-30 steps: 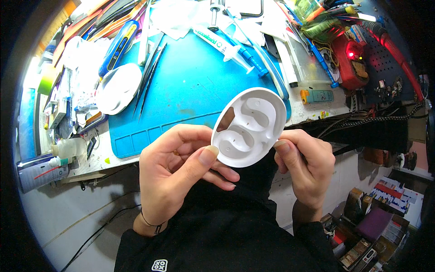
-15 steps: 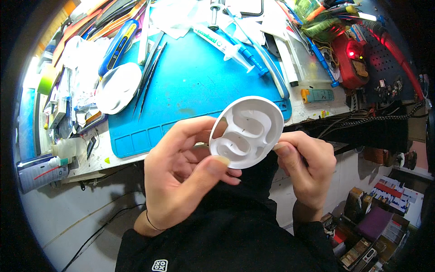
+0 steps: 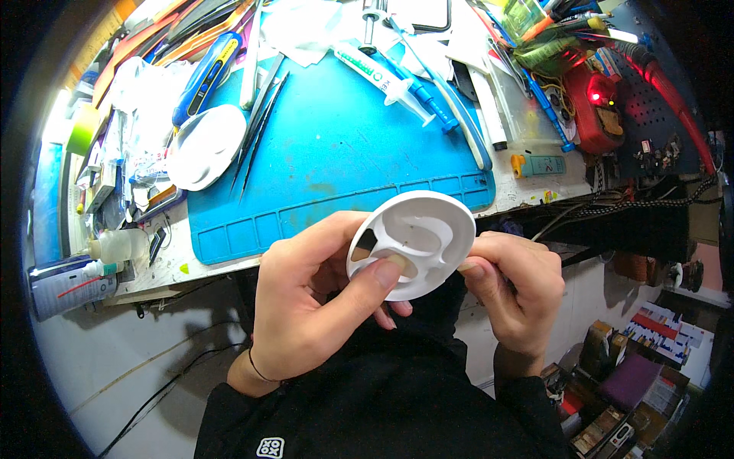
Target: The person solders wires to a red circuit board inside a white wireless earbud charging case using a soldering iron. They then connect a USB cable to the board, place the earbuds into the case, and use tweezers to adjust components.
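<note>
A round white plastic tray [image 3: 460,229] with curved moulded hollows is held up over my lap, its inside tilted toward me. My left hand [image 3: 306,294] grips it from the left, the thumb pressed into the lower hollow and the other fingers behind it. Close against its right edge is my right hand [image 3: 521,287], closed with thumb and forefinger pinched together. Whether those fingertips hold the rim or some small thing cannot be made out.
A blue work mat [image 3: 321,145] covers the bench. On it lie black tweezers [image 3: 264,126], a syringe [image 3: 382,80] and a blue screwdriver [image 3: 424,96]. A white round piece [image 3: 206,145] sits at the left beside a blue-yellow cutter [image 3: 206,79]. A red device [image 3: 592,111] glows at the right.
The tray has come down a little and tips at a flatter angle. My left thumb has slid further in over its hollow. My right hand has stayed pinched near the edge.
</note>
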Demonstrator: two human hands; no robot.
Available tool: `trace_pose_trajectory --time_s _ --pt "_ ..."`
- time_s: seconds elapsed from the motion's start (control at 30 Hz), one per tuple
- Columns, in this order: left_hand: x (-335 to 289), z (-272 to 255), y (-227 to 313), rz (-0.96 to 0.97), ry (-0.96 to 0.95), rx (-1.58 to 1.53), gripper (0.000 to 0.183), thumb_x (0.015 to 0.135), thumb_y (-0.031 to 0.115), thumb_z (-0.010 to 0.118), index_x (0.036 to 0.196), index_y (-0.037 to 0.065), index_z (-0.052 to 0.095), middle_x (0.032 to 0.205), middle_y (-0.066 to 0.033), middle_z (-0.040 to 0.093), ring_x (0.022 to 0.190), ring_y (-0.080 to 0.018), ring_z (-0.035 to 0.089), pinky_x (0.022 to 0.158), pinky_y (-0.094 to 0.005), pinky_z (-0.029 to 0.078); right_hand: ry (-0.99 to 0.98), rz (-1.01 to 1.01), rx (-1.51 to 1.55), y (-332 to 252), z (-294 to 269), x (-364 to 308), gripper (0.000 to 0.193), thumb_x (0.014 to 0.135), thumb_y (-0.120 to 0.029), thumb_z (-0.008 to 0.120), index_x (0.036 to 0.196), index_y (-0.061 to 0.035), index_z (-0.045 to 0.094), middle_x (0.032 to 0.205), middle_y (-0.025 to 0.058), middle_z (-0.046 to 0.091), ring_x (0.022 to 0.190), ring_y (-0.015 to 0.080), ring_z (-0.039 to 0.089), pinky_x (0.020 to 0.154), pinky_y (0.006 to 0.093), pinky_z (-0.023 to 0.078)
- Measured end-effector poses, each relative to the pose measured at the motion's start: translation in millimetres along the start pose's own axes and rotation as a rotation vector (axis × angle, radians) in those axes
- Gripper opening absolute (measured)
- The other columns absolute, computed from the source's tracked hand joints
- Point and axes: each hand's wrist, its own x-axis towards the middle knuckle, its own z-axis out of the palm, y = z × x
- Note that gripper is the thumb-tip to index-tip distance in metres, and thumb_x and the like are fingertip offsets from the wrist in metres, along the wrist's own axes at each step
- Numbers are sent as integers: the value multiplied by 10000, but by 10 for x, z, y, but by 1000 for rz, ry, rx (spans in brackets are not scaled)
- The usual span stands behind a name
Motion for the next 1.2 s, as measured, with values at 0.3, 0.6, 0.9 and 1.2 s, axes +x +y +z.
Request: trace_pose_trajectory --time_s 0.3,0.6,0.9,1.2 --pt "8 2 -18 41 -6 63 496 972 60 698 1405 -130 548 1134 -252 732 921 -271 766 758 -347 636 68 -29 24 22 8 -38 123 913 -49 789 1021 -14 741 733 102 674 602 238 635 554 336 452" --pt "153 -117 -225 355 -335 -198 1438 646 111 1020 1675 -45 28 1656 -418 220 1484 -467 440 1193 -544 425 143 -361 -46 100 33 39 340 813 14 857 1122 -1 716 827 114 736 646 243 675 572 327 510" --pt "78 57 -175 180 -180 -402 1217 741 -141 833 1674 -19 62 1664 -399 192 1387 -454 545 968 -503 647 100 -303 -1 57 26 36 359 760 59 869 1090 6 737 776 103 713 610 215 662 528 314 481" --pt "66 30 -158 155 -180 -358 1173 733 -152 821 1663 -46 114 1655 -396 227 1380 -446 552 946 -500 657 132 -327 -56 111 63 57 281 750 -92 893 1002 -29 785 662 33 660 516 112 548 495 253 342"
